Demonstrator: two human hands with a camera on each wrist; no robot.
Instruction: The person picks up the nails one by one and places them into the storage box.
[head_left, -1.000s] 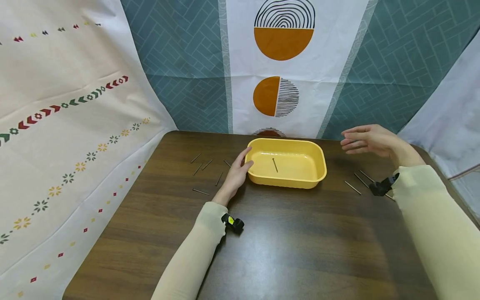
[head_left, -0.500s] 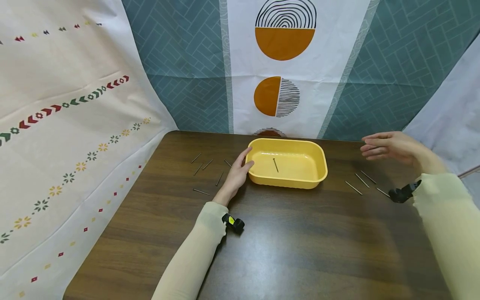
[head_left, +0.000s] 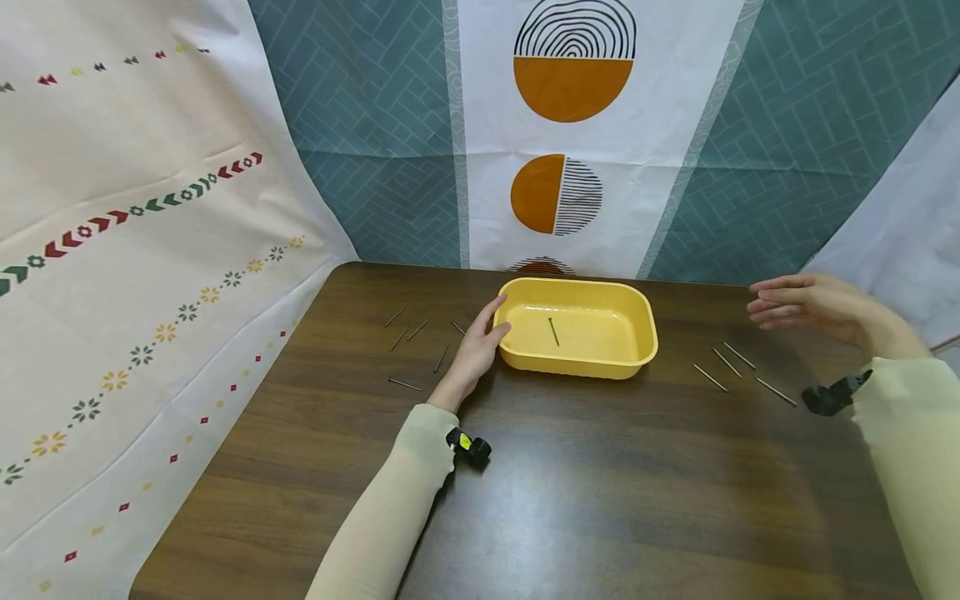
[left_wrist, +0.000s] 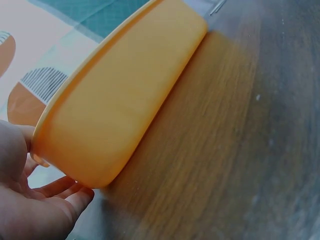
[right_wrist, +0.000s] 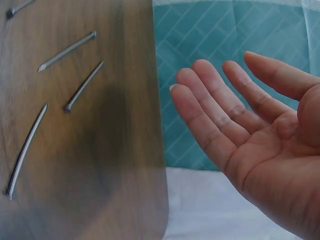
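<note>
A yellow plastic tray (head_left: 577,367) sits at the back of the table with one nail (head_left: 553,332) lying inside. My left hand (head_left: 474,354) holds its left end, thumb and fingers around the rim and end wall. In the left wrist view, fingertips touch the tray's end wall (left_wrist: 110,110) low down. My right hand (head_left: 825,310) is raised near the back right edge, fingers extended and slightly bent. Its palm (right_wrist: 280,150) holds nothing. Several nails (head_left: 727,363) lie on the table between that hand and the tray.
More loose nails (head_left: 405,384) are scattered left of the tray, one partly near the left hand. The dark wooden table (head_left: 600,483) ends at patterned cloth hangings (head_left: 390,167) at the back and sides.
My right hand has moved to the right and slightly down, away from the tray, uncovering a nail beneath the wrist. The left hand and tray have stayed in place.
</note>
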